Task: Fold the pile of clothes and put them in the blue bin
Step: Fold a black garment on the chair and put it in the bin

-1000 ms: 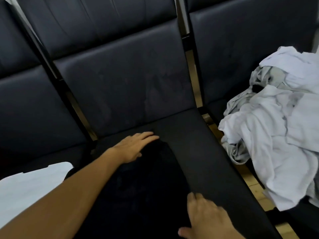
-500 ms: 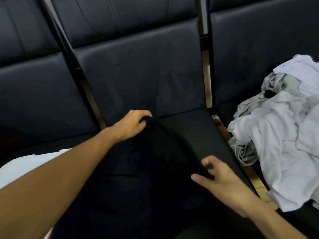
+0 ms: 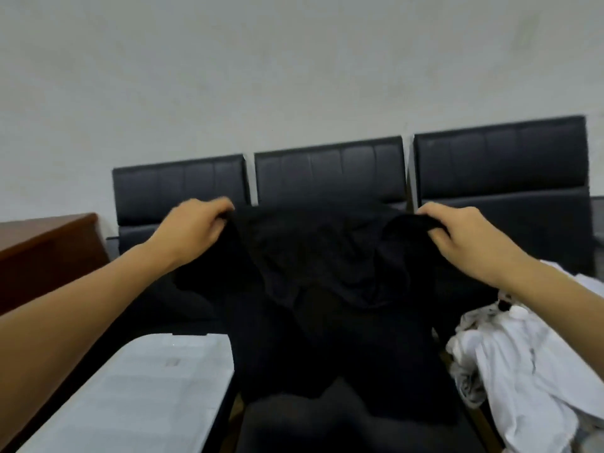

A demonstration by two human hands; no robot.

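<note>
Lifted off the seat since before, black garment (image 3: 330,289) hangs gripped by left hand (image 3: 192,227) and right hand (image 3: 457,237).

One head-worn wide-angle camera is looking forward and slightly down, facing a row of three black padded chairs (image 3: 330,171) against a pale grey wall (image 3: 294,60) on the far side. It is sitting close behind both raised forearms, taking in a brown wooden cabinet (image 3: 45,253) at far left and a pile of white crumpled clothes (image 3: 523,364) at near right.
</note>
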